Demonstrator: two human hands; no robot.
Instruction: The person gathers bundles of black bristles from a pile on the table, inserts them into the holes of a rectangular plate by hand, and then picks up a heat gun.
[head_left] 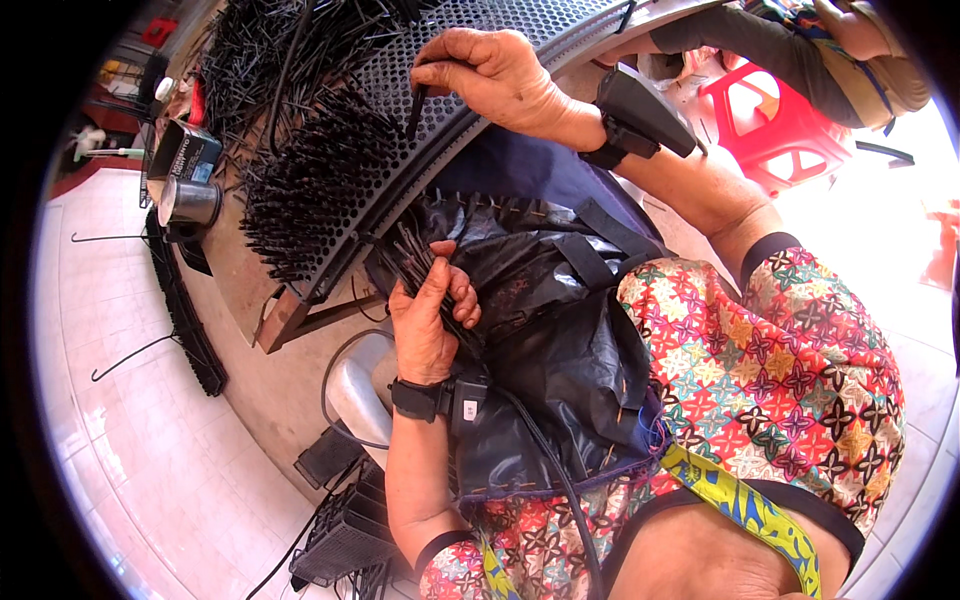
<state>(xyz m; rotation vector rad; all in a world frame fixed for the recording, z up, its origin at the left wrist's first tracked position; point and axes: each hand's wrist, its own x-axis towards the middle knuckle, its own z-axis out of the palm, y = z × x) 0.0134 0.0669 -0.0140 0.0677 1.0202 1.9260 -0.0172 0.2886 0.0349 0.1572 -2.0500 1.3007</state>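
My right hand [500,85] pinches a thin black stick [417,108] between thumb and fingers, its lower end at the holes of a dark perforated board [385,92]. Many black sticks [320,185] stand upright, packed closely in the holes over the board's near left part. Lower down, just off the board's near edge, my left hand [435,310] is closed round a bundle of similar thin sticks [412,255]. A black apron [540,340] covers my lap beneath both hands.
Loose black sticks [260,75] lie heaped beyond the standing ones. A metal cup [190,203] and a small box [190,152] sit left of the board. Black crates [345,540] stand low on the left. At the upper right are a red stool [775,130] and another person's leg [765,55].
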